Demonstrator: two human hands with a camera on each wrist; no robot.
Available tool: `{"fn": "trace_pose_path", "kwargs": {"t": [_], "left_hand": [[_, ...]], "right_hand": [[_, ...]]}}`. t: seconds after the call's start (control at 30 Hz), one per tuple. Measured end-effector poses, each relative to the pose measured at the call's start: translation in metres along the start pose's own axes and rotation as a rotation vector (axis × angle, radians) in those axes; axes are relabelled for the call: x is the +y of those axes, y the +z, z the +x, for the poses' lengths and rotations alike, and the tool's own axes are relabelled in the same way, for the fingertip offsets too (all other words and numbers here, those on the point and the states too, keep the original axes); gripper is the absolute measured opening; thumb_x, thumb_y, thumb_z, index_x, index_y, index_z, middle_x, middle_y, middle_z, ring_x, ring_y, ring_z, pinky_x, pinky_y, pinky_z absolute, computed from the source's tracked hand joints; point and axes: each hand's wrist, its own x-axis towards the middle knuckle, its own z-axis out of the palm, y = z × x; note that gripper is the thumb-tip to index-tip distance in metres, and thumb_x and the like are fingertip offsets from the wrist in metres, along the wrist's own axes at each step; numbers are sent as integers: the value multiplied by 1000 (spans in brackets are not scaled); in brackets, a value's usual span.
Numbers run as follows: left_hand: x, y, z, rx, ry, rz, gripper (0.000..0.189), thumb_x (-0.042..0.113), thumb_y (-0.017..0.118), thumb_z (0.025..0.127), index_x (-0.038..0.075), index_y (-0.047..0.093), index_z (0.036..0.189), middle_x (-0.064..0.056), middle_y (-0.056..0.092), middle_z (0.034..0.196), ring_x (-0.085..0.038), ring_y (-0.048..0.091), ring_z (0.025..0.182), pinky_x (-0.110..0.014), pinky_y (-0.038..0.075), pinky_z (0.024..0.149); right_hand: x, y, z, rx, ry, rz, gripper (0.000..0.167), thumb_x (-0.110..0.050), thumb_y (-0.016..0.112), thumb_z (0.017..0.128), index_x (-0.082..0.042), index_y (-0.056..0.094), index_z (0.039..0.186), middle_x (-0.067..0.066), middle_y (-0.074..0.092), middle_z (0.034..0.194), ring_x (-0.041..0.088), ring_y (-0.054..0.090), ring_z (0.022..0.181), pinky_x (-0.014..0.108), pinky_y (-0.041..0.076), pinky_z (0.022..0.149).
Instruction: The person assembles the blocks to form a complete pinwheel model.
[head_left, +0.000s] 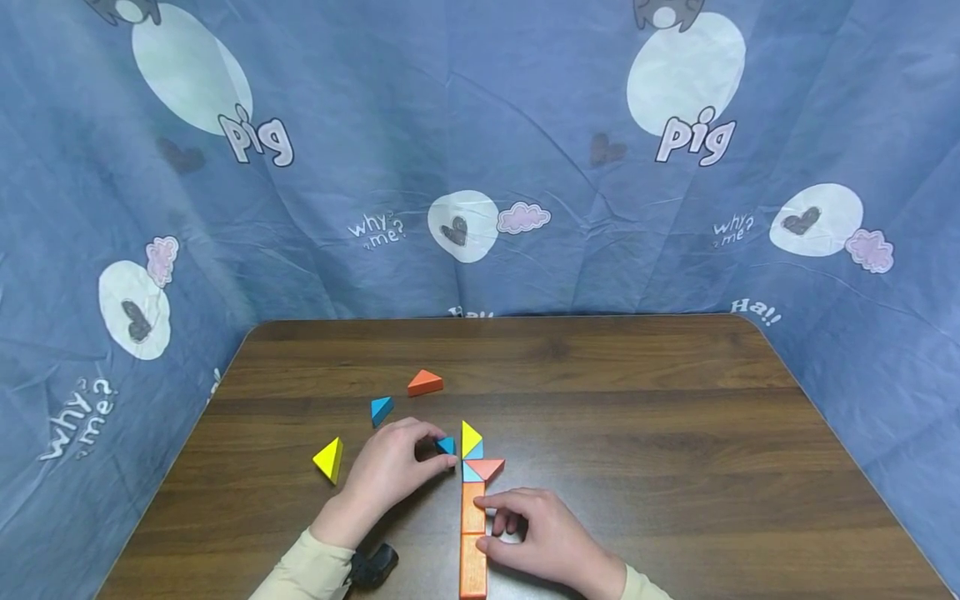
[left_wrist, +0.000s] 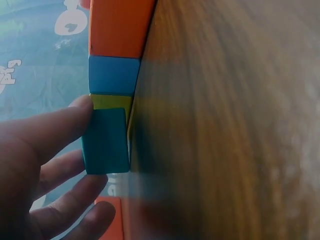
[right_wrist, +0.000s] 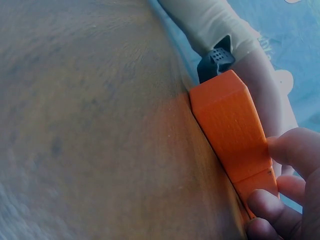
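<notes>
Between thumb and fingertips my left hand pinches a blue triangular block, just left of a row of blocks. In the left wrist view this blue block overlaps the row's yellow piece. At the row's far end are a yellow triangular block, two light blue triangles and an orange-red triangular block jutting right. Two orange rectangular blocks continue the row toward me. My right hand touches their right side with thumb and index finger, seen also in the right wrist view.
Loose on the wooden table lie a yellow triangular block left of my left hand, a blue one beyond it, and an orange one farther back. A black device sits at my left wrist. Printed blue fabric hangs behind the table.
</notes>
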Motion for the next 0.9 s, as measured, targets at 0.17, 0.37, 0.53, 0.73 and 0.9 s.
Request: {"fn": "trace_pose_path", "kwargs": {"t": [0.17,0.37,0.53,0.73,0.9], "left_hand": [[2,1,0,7,2,35,37,48,84,74,24,76,101,13,66,95,-9,60,89,-36,50,78],[-1,-2,-1,-15,0,-7,44,50,85,73,24,75,108,12,65,98,-8,59,88,-35,50,77],[-10,-8,3,-94,-2,-121,48,41,86,75,22,72,117,11,64,103,-8,57,83,-33,49,74],[-19,-10,10,-187,14,-177,38,29,83,82,24,72,117,14,65,106,-6,58,82,-31,50,74],[-23,-7,15,-206,41,-200,25,27,79,86,27,74,110,15,66,101,-4,57,80,-30,50,72]], "right_hand": [[1,0,0,-6,15,10,35,-30,80,84,-22,71,117,-16,62,78,-1,56,68,14,46,62],[0,0,-1,13,-24,-12,36,-28,80,83,-21,71,117,-16,62,78,-3,55,68,11,44,63],[1,0,0,-1,-2,-2,35,-29,80,84,-21,71,117,-16,61,78,-3,55,68,12,45,62],[2,0,0,-15,28,10,35,-30,80,84,-22,71,117,-17,61,78,-2,55,68,12,45,62],[1,0,0,8,-16,2,36,-26,81,83,-19,71,116,-16,62,77,-3,56,68,11,45,63]]}}
